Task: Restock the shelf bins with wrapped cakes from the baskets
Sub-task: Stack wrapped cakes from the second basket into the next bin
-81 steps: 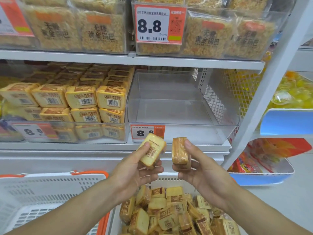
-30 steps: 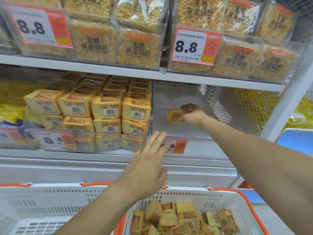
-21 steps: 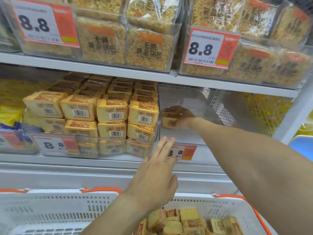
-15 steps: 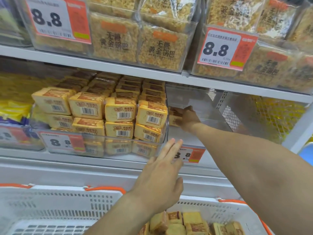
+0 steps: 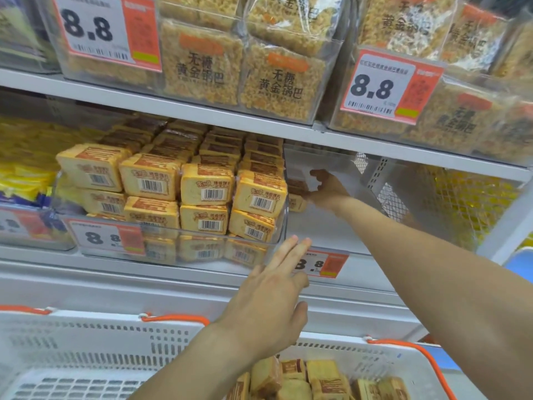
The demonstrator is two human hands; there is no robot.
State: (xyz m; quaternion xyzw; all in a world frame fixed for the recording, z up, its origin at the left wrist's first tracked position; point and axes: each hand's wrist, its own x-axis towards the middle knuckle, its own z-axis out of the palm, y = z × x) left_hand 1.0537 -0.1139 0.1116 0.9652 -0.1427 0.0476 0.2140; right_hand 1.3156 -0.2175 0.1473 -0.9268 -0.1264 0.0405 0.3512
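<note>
Inside the clear right-hand bin [image 5: 340, 226], my right hand [image 5: 327, 188] reaches to the back left corner. Its fingers are spread, with the tips touching two wrapped cakes [image 5: 297, 194] stacked against the bin's left wall. My left hand [image 5: 274, 298] hovers flat and open below the bin's front, fingertips near its 8.8 price tag [image 5: 323, 264], holding nothing. Loose wrapped cakes [image 5: 314, 376] fill the white basket with orange handles [image 5: 403, 350] at the bottom right. The neighbouring bin [image 5: 173, 186] is packed with rows of yellow wrapped cakes.
A second white basket [image 5: 72, 356] sits at the bottom left, its visible part showing nothing in it. The shelf above [image 5: 259, 122] carries bins of bagged rice crackers with 8.8 tags. Wire mesh [image 5: 418, 203] closes the bin's right side. A white upright post [image 5: 507, 226] stands at right.
My right hand carried the cakes from the bin's middle to its back left corner and loosened its fingers. My left hand stayed hovering open. The camera moved closer.
</note>
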